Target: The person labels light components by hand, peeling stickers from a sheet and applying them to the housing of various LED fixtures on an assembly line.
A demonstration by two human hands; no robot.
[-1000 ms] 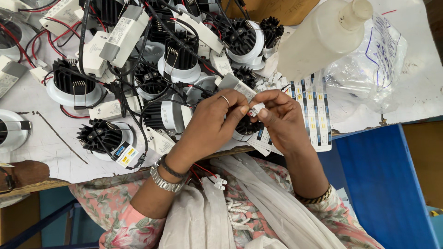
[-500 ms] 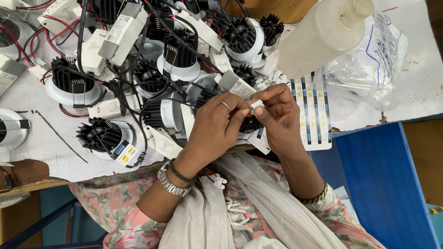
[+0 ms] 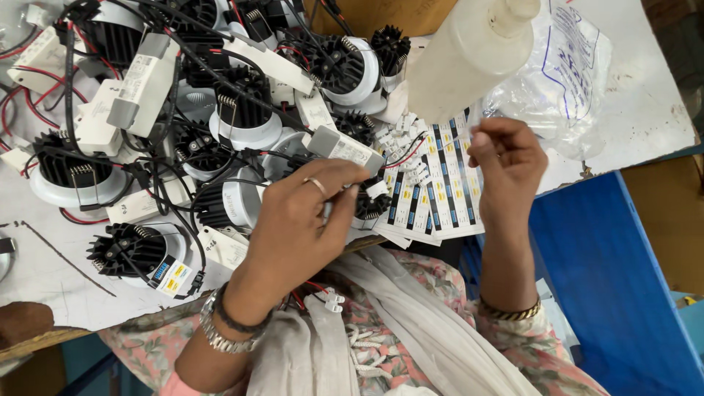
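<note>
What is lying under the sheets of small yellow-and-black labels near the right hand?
The label sheets rest on the white table, overlapping its front edge. A white connector cluster lies on top of them. Whatever lies beneath the stack is covered.

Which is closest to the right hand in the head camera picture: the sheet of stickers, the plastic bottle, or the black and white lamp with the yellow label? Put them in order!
From the right hand:
1. Sheet of stickers, right beside it, toward the left hand.
2. Plastic bottle, just above it at the table's far edge.
3. Black and white lamp with the yellow label, far off beyond the left hand.
</note>
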